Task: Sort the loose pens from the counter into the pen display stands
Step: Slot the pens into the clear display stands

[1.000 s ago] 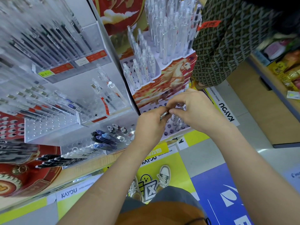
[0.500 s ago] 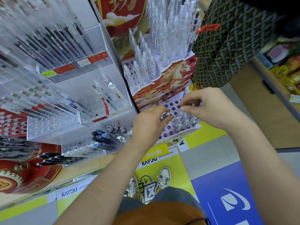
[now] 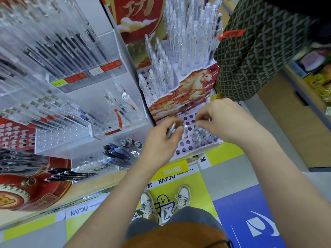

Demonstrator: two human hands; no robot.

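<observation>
White "KAYOU" on the yellow rectangular card tag, just below the left hand. White shelf-edge strip under that tag: "KAYOU", "KAYOU ANIMATION". Second white shelf strip, well down-left of the hand: "KAYOU". Red paper banner, far above the hand: gold "功". Grey floor sticker below it: "X". Price labels are unreadable.

Parting hands joined a second ago over the perforated tier: drawing the right hand away to the right, fingertips curling above the clustered pens, and easing the left hand back, gripping a pen.
</observation>
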